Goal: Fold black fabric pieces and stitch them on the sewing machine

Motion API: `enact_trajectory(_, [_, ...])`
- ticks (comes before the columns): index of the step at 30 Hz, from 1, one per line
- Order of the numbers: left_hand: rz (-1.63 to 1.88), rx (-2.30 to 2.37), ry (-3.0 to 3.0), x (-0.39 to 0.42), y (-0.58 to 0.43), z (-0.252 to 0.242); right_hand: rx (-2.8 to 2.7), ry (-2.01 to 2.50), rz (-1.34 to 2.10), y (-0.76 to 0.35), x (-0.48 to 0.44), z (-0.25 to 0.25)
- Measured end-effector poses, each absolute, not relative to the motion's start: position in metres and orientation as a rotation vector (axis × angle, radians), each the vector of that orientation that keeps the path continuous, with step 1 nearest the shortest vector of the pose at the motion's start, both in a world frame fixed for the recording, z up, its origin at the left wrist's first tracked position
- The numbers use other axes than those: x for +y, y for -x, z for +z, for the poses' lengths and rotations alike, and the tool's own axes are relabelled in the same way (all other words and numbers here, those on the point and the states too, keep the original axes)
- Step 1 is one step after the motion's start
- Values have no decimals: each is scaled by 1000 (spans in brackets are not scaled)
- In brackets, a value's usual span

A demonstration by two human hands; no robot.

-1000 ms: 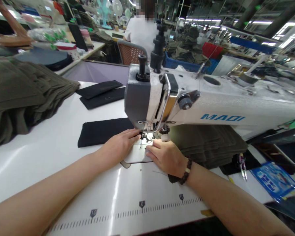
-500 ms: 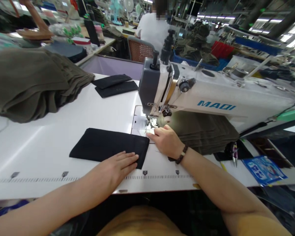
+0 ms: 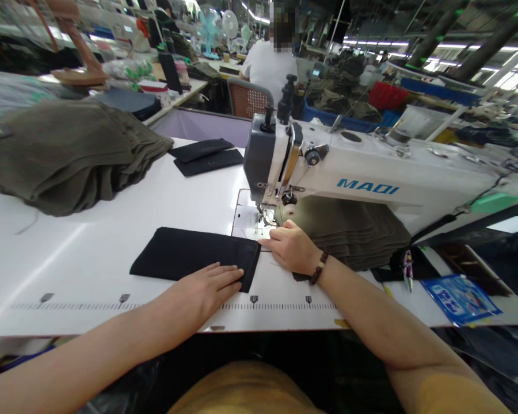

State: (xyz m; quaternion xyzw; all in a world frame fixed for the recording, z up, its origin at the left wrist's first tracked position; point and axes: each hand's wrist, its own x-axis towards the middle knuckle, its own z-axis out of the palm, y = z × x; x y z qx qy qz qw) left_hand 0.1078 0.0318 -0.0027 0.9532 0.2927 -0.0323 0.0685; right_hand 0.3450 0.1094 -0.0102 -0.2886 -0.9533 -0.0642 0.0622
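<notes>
A folded piece of black fabric (image 3: 190, 253) lies on the white table in front of the sewing machine (image 3: 328, 161). My left hand (image 3: 209, 287) rests flat on its near right part, fingers stretched out. At the fabric's upper right corner is my right hand (image 3: 291, 247), beside the needle plate (image 3: 246, 221) and just below the presser foot. Its fingers are curled together with one fingertip pointing at the corner; whether something thin is pinched there is hidden. Under the machine arm sits a stack of olive-brown fabric pieces (image 3: 354, 230).
Two black folded pieces (image 3: 207, 157) lie behind, left of the machine head. A pile of olive-brown fabric (image 3: 69, 155) covers the far left. On the right are a pen-like tool (image 3: 408, 270) and a blue packet (image 3: 460, 299). A person in white (image 3: 270, 66) sits beyond.
The camera view has shifted slightly. My right fingertip has come down a little, closer to the fabric's corner. My left hand stays on the black fabric.
</notes>
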Motion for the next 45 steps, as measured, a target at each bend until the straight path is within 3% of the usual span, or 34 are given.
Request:
enact_trajectory(5, [-270, 1320, -2903, 29, -113, -6, -2760, 851, -130, -344, 105, -9])
enact_trajectory(11, [-146, 1314, -2703, 44, -97, 29, -2539, 729, -6, -344, 101, -9])
enact_trajectory(15, [573, 1623, -2172, 62, -75, 83, -2497, 667, 30, -345, 104, -10])
enact_trajectory(17, [1009, 1451, -1787, 75, -68, 95, -2510, 692, 46, -345, 103, -9])
enact_trajectory(19, [1155, 1207, -1496, 89, -63, 89, -2536, 729, 53, -345, 103, -8])
enact_trajectory(22, [1027, 1387, -1505, 102, -60, 55, -2581, 774, 40, -345, 104, -9])
enact_trajectory(26, [801, 1763, -2044, 97, -62, 9, -2633, 784, -1, -346, 105, -9])
enact_trajectory(32, [165, 1242, -2940, 77, -103, -7, -2784, 676, -7, -344, 103, -9])
enact_trajectory(45, [59, 1091, -3035, 135, -154, -4, -2785, 897, -106, -346, 110, -10])
